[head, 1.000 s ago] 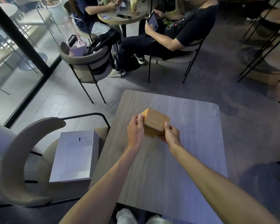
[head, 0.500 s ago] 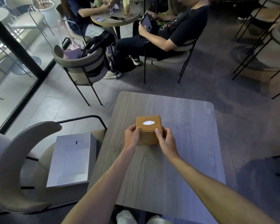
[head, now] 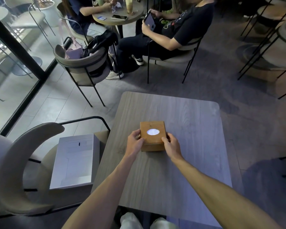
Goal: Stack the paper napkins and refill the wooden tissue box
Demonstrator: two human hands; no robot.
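Note:
The wooden tissue box [head: 153, 128] stands upright on the grey wood-grain table [head: 188, 162], near its middle. White napkin paper [head: 152, 131] shows through the oval opening in the box's top. My left hand [head: 135, 140] grips the box's left near corner, thumb on the top edge. My right hand [head: 171, 144] grips the right near corner in the same way. No loose napkins are in sight.
A white cardboard box [head: 74, 161] lies on the seat of the curved-back chair [head: 15, 171] left of the table. Beyond the table stand another chair [head: 82, 66] with bags, and two seated people [head: 172, 30] at a round table. A glass wall runs along the left.
The box was tilted up in both hands a second ago. It has been turned upright and set flat on the table, opening upward. Both hands still hold its near corners.

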